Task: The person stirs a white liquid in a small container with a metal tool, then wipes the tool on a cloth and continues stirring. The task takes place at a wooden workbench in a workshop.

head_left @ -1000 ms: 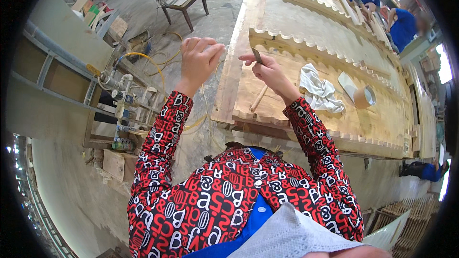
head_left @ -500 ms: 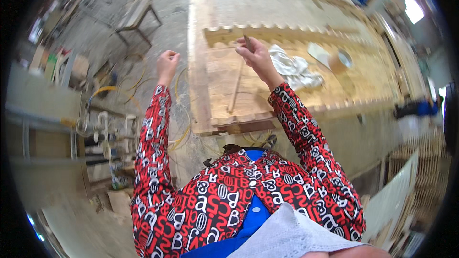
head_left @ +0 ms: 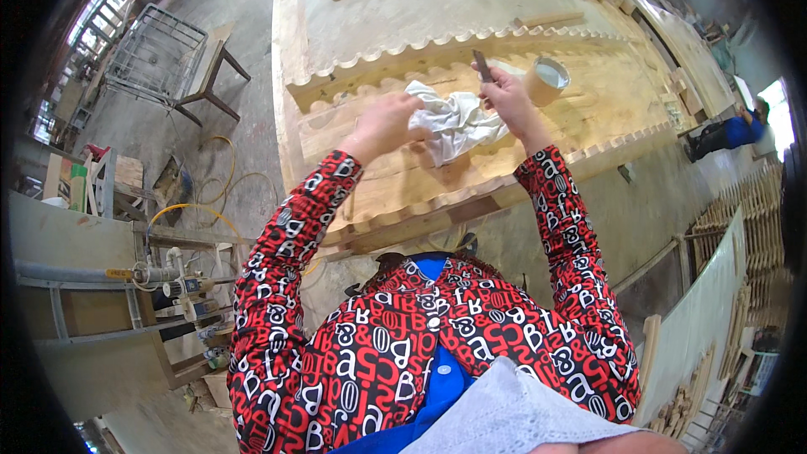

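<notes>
Left hand: my left hand (head_left: 380, 128) is at the left edge of the rag, fingers bent in a loose curl. They overlap the fabric from up here, but I honestly can't tell if they're pinching it.
Right hand: my right hand (head_left: 511, 105) is closed, thumb and fingers clamped on a flat dark blade (head_left: 481, 65).
Blade: it pokes up out of my right fingers, tilted a bit to the left, tip pointing away from me.
White rag: the crumpled white cloth (head_left: 454, 128) sits between my two sets of fingers, bunched up on the wooden panel (head_left: 609, 92).
Tan container: that round tan container (head_left: 545, 86) with the pale rim is just right of my right fingers, slightly past them.
Scalloped strip: a wavy-edged wooden strip (head_left: 387, 59) runs crosswise beyond my fingers.
Sleeves: red, black and white print sleeves (head_left: 290, 219) run back from both hands.
Off to the left: well away from my left fingers there's a wooden stool (head_left: 220, 63), plus a yellow hose (head_left: 195, 207) nearer my side.
Far right: a co-worker in blue (head_left: 740, 130), way out past my right fingers.
</notes>
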A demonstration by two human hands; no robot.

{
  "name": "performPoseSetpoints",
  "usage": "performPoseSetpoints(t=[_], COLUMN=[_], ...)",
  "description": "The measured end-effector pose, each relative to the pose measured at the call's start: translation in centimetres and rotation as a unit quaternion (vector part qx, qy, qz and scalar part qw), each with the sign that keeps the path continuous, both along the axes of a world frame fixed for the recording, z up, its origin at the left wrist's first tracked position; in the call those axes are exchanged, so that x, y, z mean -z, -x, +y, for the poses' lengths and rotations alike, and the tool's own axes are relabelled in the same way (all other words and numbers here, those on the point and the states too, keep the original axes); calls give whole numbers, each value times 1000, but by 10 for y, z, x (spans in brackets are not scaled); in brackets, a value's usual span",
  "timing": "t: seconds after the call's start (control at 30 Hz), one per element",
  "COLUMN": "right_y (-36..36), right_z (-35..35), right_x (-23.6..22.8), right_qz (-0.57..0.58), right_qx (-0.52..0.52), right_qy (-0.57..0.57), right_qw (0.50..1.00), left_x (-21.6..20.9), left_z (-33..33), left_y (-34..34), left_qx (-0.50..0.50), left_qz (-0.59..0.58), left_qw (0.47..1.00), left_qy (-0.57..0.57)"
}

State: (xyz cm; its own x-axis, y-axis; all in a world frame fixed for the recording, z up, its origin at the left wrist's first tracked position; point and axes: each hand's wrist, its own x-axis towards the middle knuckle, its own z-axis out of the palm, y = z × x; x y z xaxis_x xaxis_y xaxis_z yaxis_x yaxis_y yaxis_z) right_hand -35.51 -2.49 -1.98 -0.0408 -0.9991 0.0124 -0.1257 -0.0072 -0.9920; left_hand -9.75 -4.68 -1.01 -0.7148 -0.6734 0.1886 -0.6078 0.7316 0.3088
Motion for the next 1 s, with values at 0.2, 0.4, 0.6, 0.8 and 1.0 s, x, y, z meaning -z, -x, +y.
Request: performPoseSetpoints(t=[0.2,0.4,0.6,0.8,1.0], right_y=[-54,-91,-146,-164,-182], right_z=[-5,-5,2,14,24], right_x=[-22,-11,4,8,-9], right_qz=[-108,-240,-177,-171,-204], right_qx=[-30,-116,-148,-167,-185], right_qy=[60,-38,15,8,-19], right_qw=[992,963,973,971,961], left_x=[27,12,14,18,20], left_z=[-18,-3,9,9,11], left_y=[-34,-15,-22,-40,-60], left_qx=[-130,-111,-150,-201,-216], left_qz=[58,641,657,622,681], left_qw=[989,646,662,716,664], left_qy=[-38,-400,-327,-244,-221])
